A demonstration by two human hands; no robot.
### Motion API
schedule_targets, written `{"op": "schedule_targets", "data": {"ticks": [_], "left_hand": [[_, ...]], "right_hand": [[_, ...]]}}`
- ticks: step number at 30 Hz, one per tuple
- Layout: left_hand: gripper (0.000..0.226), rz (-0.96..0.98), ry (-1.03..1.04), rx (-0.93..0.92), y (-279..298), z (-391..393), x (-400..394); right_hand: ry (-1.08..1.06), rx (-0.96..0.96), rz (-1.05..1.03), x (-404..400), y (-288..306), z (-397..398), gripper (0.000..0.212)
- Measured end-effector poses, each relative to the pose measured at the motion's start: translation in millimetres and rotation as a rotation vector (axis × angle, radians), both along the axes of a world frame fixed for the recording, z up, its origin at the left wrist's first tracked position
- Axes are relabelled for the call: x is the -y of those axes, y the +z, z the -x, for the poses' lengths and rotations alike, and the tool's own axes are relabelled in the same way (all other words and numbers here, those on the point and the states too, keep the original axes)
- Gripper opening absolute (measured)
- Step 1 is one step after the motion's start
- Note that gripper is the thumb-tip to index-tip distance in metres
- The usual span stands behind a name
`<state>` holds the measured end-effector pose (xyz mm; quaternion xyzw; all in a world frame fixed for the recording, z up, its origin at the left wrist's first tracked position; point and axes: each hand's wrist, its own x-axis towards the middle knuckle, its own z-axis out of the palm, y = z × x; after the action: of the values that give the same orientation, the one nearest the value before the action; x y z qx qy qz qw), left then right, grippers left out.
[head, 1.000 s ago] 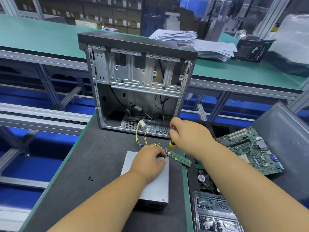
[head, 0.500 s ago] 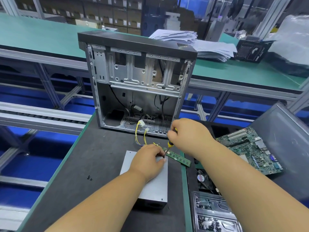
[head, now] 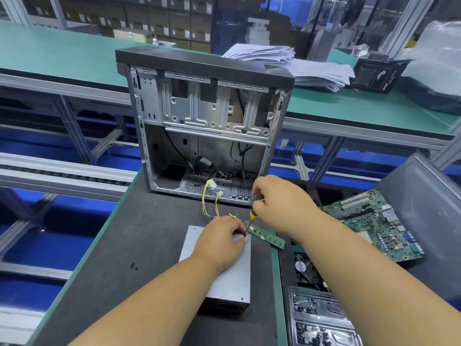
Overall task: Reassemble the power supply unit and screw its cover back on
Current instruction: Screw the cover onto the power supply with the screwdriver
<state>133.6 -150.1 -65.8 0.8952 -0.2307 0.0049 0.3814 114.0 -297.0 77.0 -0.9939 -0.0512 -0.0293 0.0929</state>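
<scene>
A grey metal power supply box [head: 224, 278] lay flat on the dark surface [head: 119, 258], close in front of the person. The left hand [head: 220, 242] rested on the box's top near its far right corner, fingers curled down beside the tip of a screwdriver [head: 250, 222]. Whether those fingers pinched a screw could not be told. The right hand [head: 279, 201] gripped the screwdriver's yellow and black handle from above, fingers wrapped round it, with the shaft slanting down to the box's top.

Yellow and black wires [head: 212, 203] ran from the far side of the box toward an open computer case [head: 204, 126], which stood upright farther back on the surface. A green memory stick [head: 267, 236] lay just right of the box's far corner. A few small black screws [head: 134, 266] sat on the surface to the left of the box.

To the right lay a green circuit board [head: 374, 226], a small fan [head: 304, 268] and a clear plastic parts tray [head: 321, 320]. Behind the case, stacked papers [head: 294, 63] rested on a green bench [head: 62, 58].
</scene>
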Motion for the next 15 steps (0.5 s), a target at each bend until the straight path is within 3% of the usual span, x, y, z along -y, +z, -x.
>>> {"op": "schedule_targets", "data": {"ticks": [5,9,15], "left_hand": [[0.008,0.003,0.006,0.009,-0.3,0.2,0.1],[0.008,0.001,0.006,0.004,-0.8,-0.3,-0.1],[0.008,0.005,0.005,0.006,-1.1,0.2,-0.2]], "right_hand": [[0.041,0.027,0.083,1.9,-0.5,0.2,0.019],[-0.045,0.059,0.228,2.4,-2.1,-1.9,0.041],[-0.002,-0.027,-0.004,5.1,3.3,-0.6,0.018]]}}
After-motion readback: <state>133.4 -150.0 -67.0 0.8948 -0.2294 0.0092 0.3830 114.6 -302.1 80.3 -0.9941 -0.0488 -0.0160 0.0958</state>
